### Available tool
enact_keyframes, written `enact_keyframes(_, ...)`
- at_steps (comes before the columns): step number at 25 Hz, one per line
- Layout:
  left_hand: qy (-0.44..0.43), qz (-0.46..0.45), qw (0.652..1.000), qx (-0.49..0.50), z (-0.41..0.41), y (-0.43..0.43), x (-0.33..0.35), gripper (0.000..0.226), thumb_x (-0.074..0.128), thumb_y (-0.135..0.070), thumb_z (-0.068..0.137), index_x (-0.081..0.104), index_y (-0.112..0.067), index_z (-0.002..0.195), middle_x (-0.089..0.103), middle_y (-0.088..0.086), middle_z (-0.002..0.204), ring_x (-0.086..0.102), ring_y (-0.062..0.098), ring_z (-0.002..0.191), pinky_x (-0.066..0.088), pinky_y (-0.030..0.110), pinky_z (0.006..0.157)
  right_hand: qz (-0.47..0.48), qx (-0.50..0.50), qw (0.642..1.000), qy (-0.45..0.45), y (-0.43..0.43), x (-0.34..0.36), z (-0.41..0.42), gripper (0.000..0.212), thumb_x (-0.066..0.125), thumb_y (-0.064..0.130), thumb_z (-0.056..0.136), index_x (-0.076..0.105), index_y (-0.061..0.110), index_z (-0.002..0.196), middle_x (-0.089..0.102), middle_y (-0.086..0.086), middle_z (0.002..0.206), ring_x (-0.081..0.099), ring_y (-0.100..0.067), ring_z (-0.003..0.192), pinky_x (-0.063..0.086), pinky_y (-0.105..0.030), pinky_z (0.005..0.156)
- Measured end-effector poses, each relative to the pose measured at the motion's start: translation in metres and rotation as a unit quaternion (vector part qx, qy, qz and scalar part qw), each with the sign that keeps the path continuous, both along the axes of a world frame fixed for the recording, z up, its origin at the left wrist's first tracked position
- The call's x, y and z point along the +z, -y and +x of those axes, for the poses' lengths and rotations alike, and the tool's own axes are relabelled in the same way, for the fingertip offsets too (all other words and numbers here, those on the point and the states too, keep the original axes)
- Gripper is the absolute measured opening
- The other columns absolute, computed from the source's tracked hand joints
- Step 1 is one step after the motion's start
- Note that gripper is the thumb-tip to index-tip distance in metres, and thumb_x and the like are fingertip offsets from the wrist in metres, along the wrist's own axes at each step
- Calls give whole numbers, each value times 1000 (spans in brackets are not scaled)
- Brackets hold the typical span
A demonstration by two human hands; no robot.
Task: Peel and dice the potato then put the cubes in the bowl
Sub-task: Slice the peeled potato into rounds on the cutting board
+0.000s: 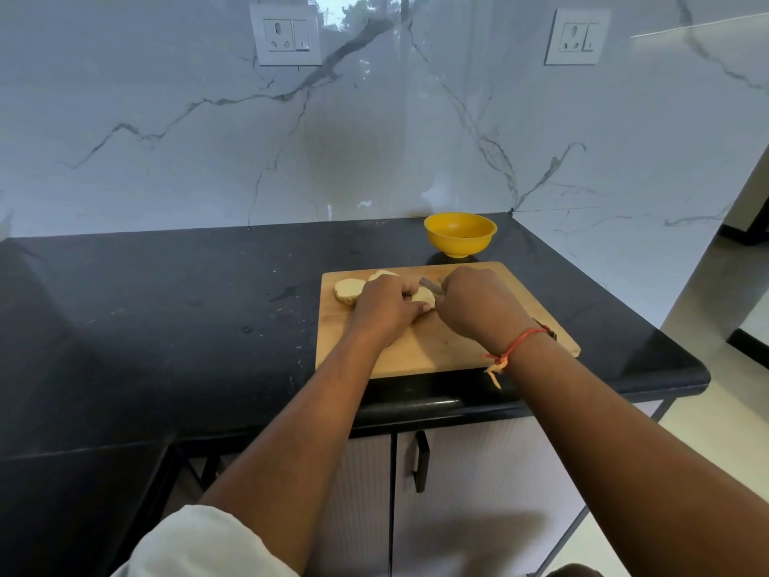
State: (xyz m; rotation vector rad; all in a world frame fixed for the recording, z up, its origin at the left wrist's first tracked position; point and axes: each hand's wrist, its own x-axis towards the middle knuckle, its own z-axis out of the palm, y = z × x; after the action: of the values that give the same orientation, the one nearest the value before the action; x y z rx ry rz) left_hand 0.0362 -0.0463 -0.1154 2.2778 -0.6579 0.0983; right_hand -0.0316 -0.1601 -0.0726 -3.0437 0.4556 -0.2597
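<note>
On the wooden cutting board (420,351) lie pale potato pieces. My left hand (385,308) holds one potato piece (425,296) down with curled fingers. My right hand (478,304) grips a knife (430,284), whose blade shows between the hands at that piece; the handle is hidden in my fist. Two more potato slices (348,290) lie at the board's far left, one partly hidden behind my left hand. A yellow bowl (460,234) stands on the counter just behind the board.
The board sits on a black stone counter (166,318) near its right end and front edge. A marble wall with two sockets rises behind. A dark object peeks out beyond my right wrist at the board's right edge. Cabinet doors are below.
</note>
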Motion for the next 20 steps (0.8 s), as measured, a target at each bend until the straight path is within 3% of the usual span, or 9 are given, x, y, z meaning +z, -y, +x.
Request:
enact_keyframes(3, -5, 8, 1000, -2, 1, -1, 1, 17, 75, -26, 89, 77, -18, 104, 71, 0, 92, 62, 17, 90, 50, 36, 82, 28, -12, 1000, 2, -2, 2, 1, 21, 47, 23, 100, 56, 12, 84, 47, 0, 68, 44, -12, 61, 32, -25, 55)
enact_keyframes(9, 0, 23, 1000, 4, 0, 2, 3, 26, 73, -24, 91, 75, -9, 111, 73, 10, 111, 63, 21, 102, 50, 41, 96, 89, -11, 996, 4, -9, -3, -7, 21, 51, 24, 99, 63, 8, 105, 55, -1, 81, 53, -17, 79, 40, -28, 67)
enact_keyframes(13, 4, 16, 1000, 4, 1, 2, 1, 20, 76, -25, 88, 77, -10, 101, 74, 11, 105, 65, 25, 102, 51, 44, 95, 82, -16, 996, 0, -17, -4, -27, 18, 47, 16, 99, 61, 8, 109, 64, -9, 101, 51, -19, 82, 40, -28, 69)
enact_keyframes(16, 9, 19, 1000, 4, 1, 2, 1, 9, 76, -27, 87, 73, -18, 90, 73, 8, 96, 65, 26, 100, 51, 47, 93, 76, -22, 997, -26, -17, -12, -42, 18, 47, 14, 99, 62, 9, 108, 63, -7, 98, 56, -19, 84, 45, -29, 71)
enact_keyframes(20, 4, 4, 1000, 10, -1, 1, 1, 24, 76, -26, 88, 76, -8, 104, 74, 8, 101, 65, 23, 99, 50, 47, 94, 71, -24, 996, -57, -14, -24, -55, 26, 50, 19, 99, 60, 19, 123, 63, -5, 100, 62, -21, 91, 56, -36, 83)
